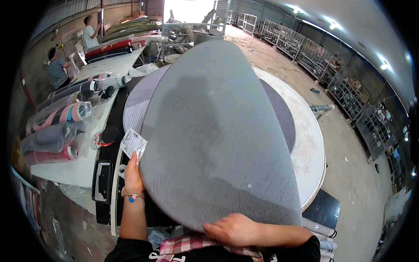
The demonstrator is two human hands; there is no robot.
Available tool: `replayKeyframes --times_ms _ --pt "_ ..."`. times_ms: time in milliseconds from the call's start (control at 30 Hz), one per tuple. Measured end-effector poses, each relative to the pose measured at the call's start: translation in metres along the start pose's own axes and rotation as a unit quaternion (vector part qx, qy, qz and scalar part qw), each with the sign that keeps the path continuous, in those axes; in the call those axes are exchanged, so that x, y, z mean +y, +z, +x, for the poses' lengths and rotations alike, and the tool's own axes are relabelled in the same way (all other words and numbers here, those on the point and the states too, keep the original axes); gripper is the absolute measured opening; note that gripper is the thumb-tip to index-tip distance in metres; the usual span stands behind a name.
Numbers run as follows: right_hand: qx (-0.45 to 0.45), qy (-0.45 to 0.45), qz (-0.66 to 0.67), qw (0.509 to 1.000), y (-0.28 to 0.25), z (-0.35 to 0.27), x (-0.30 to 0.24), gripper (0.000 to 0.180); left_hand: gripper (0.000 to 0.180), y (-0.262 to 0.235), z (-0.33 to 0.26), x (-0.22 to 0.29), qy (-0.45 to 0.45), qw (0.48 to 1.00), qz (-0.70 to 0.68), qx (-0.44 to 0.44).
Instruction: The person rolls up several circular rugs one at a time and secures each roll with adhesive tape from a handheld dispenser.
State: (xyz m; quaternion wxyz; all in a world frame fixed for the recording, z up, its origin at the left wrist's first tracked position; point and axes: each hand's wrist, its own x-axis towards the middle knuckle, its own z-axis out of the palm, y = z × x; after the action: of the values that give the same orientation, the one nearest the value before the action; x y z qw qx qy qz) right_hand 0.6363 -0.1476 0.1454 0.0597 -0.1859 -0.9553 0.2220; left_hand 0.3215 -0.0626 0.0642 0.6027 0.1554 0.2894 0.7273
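Observation:
A large round grey mat (209, 131) with a finely ribbed face is lifted and bent in front of me. My left hand (133, 177) is at its left edge, fingers closed on a white printed label (133, 143); whether it also grips the mat's edge I cannot tell. My right hand (233, 229) is curled over the mat's near edge, close to my body, its fingertips partly hidden. Beneath the raised mat lies a purple-grey round mat (279, 109), which shows on both sides. It rests on a round white patterned top (307, 148).
Plastic-wrapped rolls (56, 118) lie on a white table (65, 168) at left. Beside me are a black tray (103, 181), a tape roll (121, 170) and a black round object (110, 134). Two people (59, 72) work at far left. Wire cage carts (323, 61) line the right wall.

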Motion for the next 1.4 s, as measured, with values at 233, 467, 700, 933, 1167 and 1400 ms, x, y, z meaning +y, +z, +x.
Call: replayKeyframes --times_ms 233,467,700,933,1167,1400 --pt "0.335 0.523 -0.187 0.761 -0.041 -0.141 0.003 0.039 0.021 -0.082 -0.019 0.01 0.105 0.944 0.294 0.102" --pt "0.506 0.583 0.484 0.411 0.088 -0.257 -0.019 0.052 0.023 -0.057 -0.04 0.011 0.22 0.872 0.43 0.078" --pt "0.707 0.48 0.347 0.387 0.018 -0.299 0.03 0.033 0.02 -0.052 -0.022 -0.013 0.285 0.835 0.468 0.053" --pt "0.429 0.384 -0.144 0.805 -0.06 -0.211 -0.008 0.054 0.019 -0.044 -0.015 -0.02 0.299 0.776 0.55 0.076" --pt "0.63 0.409 0.179 0.635 -0.029 -0.245 0.115 0.044 0.021 -0.045 -0.039 -0.034 0.228 0.807 0.53 0.125" --pt "0.402 0.431 -0.141 0.795 -0.004 -0.158 0.163 0.035 0.025 -0.062 -0.054 -0.048 0.139 0.886 0.414 0.159"
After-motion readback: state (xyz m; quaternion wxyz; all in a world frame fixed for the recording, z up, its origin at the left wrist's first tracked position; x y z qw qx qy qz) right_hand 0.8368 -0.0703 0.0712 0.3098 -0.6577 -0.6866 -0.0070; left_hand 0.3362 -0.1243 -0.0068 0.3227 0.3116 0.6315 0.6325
